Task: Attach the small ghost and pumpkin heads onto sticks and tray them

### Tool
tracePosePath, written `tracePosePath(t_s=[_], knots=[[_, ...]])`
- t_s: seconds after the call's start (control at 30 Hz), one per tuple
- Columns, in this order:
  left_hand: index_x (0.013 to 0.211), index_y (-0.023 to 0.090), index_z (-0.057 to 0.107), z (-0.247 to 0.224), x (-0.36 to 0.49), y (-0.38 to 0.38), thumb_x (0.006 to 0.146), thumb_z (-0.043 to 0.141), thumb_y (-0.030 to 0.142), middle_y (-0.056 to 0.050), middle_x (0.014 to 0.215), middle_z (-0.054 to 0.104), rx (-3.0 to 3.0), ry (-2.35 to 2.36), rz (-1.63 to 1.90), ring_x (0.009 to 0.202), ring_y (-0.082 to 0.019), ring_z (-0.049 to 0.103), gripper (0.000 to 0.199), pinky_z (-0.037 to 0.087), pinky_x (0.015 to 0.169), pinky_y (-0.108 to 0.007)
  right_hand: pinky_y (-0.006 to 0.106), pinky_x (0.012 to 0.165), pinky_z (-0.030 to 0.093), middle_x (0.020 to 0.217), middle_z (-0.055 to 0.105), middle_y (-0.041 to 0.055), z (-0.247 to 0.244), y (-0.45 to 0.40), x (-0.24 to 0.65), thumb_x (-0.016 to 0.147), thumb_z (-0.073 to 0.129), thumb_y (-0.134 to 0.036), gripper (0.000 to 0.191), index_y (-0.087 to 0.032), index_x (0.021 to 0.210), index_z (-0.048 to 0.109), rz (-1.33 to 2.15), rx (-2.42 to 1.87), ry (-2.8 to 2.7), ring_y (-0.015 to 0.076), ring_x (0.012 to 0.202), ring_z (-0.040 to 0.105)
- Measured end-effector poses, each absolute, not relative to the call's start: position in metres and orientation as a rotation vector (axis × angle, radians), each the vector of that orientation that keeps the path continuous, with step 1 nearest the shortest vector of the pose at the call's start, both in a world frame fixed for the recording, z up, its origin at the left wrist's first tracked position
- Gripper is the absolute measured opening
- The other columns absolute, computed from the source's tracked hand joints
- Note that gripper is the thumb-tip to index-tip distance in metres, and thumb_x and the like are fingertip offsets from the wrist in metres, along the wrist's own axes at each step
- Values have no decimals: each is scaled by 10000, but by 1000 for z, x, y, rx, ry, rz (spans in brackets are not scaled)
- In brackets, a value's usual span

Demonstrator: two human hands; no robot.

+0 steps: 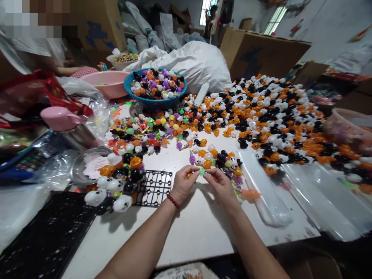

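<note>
Between the fingertips of my left hand [183, 183] and my right hand [222, 186] is a small light green toy piece [202, 171], pinched from both sides above the white table. A red bead bracelet [173, 200] circles my left wrist. To the left, a black plastic grid [157, 188] carries rows of white, black and orange figures [116, 184]. Just beyond my fingers lie loose orange, white and black figures [207, 164]. More small pieces, purple among them, lie beside my right hand and are partly hidden by it.
A large heap of figures [276, 112] covers the right back. Clear plastic bags [263, 190] lie at right. Behind stand a blue basin [157, 101] of small toys and a white sack [194, 62]. A metal bowl [76, 170] and pink-lidded flask [62, 118] stand left. Another person [37, 50] sits at far left.
</note>
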State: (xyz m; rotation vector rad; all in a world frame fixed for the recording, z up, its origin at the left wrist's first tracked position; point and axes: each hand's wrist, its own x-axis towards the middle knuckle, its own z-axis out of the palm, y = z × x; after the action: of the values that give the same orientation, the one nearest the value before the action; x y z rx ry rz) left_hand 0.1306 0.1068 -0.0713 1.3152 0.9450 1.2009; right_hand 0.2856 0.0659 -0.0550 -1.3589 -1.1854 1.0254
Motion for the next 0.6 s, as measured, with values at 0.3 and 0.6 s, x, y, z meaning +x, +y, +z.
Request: tracePosePath(t_s=[0.3, 0.6], knots=[[800, 193, 748, -62, 133, 102, 753, 711, 253, -46, 803, 716, 1327, 957, 1165, 724, -163, 622, 85, 481, 690, -266, 386, 791, 538, 950, 714, 44, -54, 61, 290, 806, 710, -528, 319, -244, 951, 694, 1049, -1382, -1216, 227, 886, 645], [809, 153, 680, -73, 137, 104, 718, 748, 309, 31, 556, 579, 915, 895, 1079, 471, -80, 479, 193, 375, 483, -211, 410, 785, 569, 1058, 710, 70, -35, 55, 295, 801, 726, -518, 376, -261, 1073, 680, 993, -1482, -1306, 241, 903, 677]])
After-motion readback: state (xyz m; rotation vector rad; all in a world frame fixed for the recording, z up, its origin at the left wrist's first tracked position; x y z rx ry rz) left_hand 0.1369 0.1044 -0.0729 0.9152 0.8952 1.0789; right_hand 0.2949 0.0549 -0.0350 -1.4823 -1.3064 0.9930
